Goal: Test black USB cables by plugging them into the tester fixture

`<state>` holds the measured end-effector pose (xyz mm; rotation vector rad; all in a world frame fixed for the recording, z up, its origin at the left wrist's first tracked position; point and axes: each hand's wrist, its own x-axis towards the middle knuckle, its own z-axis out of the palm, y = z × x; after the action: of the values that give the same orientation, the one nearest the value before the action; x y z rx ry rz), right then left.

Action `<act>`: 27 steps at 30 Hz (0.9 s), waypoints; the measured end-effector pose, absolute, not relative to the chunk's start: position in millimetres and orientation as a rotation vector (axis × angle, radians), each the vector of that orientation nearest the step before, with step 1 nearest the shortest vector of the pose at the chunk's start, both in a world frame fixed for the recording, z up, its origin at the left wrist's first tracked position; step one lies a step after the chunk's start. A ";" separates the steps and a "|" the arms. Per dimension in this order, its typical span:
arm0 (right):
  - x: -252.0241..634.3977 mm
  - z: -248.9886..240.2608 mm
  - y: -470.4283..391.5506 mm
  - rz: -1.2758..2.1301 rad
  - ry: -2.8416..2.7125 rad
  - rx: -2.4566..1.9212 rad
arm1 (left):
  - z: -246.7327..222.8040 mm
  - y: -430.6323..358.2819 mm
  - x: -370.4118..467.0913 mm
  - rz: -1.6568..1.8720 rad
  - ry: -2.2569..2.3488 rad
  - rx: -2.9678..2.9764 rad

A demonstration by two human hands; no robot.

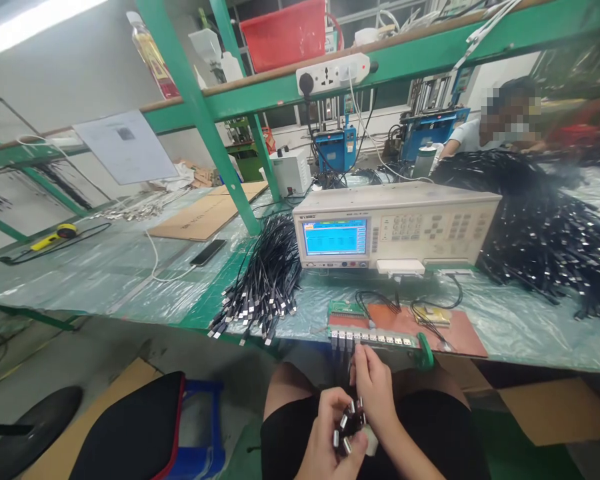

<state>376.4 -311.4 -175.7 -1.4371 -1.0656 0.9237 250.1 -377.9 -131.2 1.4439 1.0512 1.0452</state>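
Note:
My left hand (pixel 330 427) is closed around a bunch of black cables, and their metal USB plugs (pixel 344 422) stick up between the fingers. Just beyond it, my right hand (pixel 375 383) pinches a dark cable plug at the row of white sockets (pixel 387 339) on the table edge. To its left, several black cable plugs (pixel 341 337) sit in the first sockets, their cables hanging down. Behind the sockets lies a reddish-brown board (pixel 467 331) with wires running to a bench tester (pixel 430 230), whose blue screen (pixel 335 238) is lit.
Black cable bundles lie left (pixel 260 280) and right (pixel 555 247) of the tester. A phone (pixel 209 253) and a cardboard sheet (pixel 205 215) are farther left. A green shelf frame (pixel 213 140) rises in front. Another person (pixel 473 137) sits at back right. A stool (pixel 130 427) stands left.

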 end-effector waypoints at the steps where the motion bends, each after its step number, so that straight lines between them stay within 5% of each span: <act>1: 376.3 -174.8 -309.3 0.922 -1.062 -1.446 | -131.5 -377.9 249.2 1.045 1.047 1.455; 10: 414.0 -147.2 -323.7 0.638 -1.319 -1.462 | -137.5 -376.8 250.2 1.076 1.010 1.241; 18: 395.3 -129.9 -361.4 1.365 -1.072 -0.948 | -139.8 -377.6 262.6 1.120 1.014 1.098; 27: 388.5 -148.0 -342.3 1.360 -0.482 -1.039 | -124.9 -371.5 262.8 1.295 1.380 1.224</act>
<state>388.5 -342.3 -148.0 -1.0388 -0.4821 1.3596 262.8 -371.5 -124.9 1.2244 1.3799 1.2950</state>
